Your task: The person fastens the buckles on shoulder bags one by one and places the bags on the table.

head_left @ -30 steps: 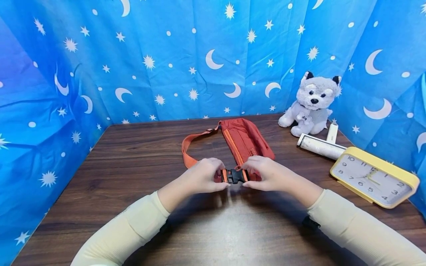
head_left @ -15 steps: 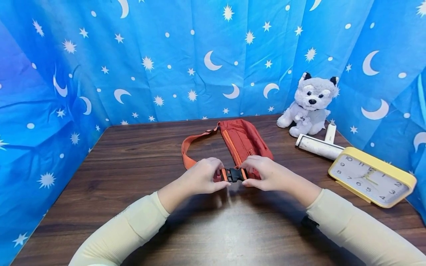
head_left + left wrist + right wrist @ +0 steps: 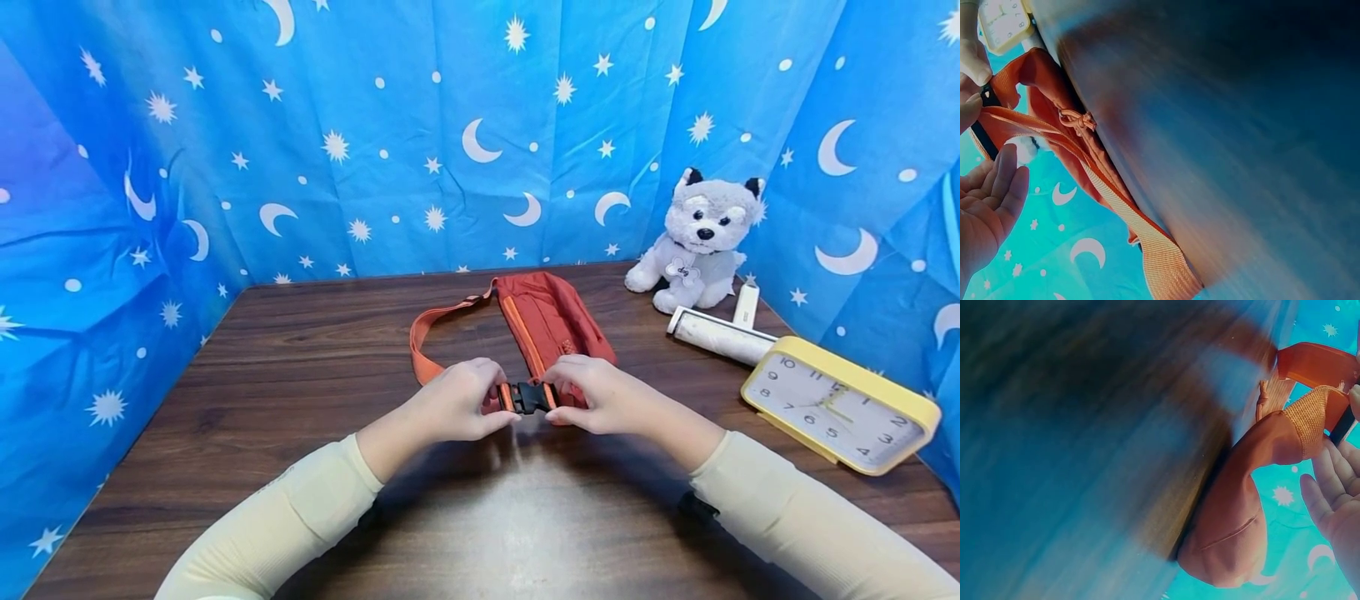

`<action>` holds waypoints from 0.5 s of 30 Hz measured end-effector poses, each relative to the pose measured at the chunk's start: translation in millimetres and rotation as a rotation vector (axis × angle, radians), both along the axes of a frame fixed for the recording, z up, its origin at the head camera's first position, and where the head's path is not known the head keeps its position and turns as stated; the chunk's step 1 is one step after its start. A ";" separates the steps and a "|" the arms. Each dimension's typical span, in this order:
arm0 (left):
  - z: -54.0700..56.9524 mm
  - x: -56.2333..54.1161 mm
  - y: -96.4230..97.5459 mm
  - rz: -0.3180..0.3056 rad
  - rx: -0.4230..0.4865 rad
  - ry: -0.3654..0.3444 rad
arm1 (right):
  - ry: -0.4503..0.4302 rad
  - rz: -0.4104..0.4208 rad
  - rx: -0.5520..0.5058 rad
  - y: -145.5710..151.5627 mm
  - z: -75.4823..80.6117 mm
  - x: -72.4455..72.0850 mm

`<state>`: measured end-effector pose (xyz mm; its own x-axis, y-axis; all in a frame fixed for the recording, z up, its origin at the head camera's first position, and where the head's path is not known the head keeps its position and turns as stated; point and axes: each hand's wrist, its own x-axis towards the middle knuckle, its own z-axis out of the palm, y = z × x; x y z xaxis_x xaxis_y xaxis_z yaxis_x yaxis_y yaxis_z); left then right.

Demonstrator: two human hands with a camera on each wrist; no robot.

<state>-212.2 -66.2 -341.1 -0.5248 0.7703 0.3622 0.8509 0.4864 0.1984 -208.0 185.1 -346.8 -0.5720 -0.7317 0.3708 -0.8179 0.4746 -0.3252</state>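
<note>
A red waist bag (image 3: 551, 312) lies on the table, its orange strap (image 3: 423, 333) looping out to the left. In front of it, both hands hold up a black side-release buckle (image 3: 531, 398), its two halves meeting end to end. My left hand (image 3: 461, 402) pinches the buckle's left end between thumb and fingers, at the orange webbing. At the opposite end, my right hand (image 3: 600, 396) pinches in the same way. From the left wrist view, the strap (image 3: 1169, 262) runs from the buckle down to the table. The bag (image 3: 1229, 544) hangs close behind in the right wrist view.
A grey plush dog (image 3: 701, 237) sits at the back right of the wooden table (image 3: 300, 317). In front of it lie a white lint roller (image 3: 720, 331) and a yellow clock (image 3: 840, 404). A blue star-and-moon curtain (image 3: 397, 108) encloses the table's back and sides.
</note>
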 end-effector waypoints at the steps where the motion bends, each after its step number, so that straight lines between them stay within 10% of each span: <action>1: -0.3 0.0 0.0 -0.001 0.002 0.000 | -0.001 0.000 -0.001 -0.1 -0.2 0.1; 15: -1.3 -1.5 -1.3 0.005 0.012 0.007 | -0.015 -0.006 -0.008 -2.0 0.3 -0.5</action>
<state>-213.7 -67.6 -342.5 -0.5260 0.7635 0.3747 0.8499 0.4881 0.1986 -208.5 183.0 -346.5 -0.5814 -0.7256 0.3681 -0.8104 0.4765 -0.3409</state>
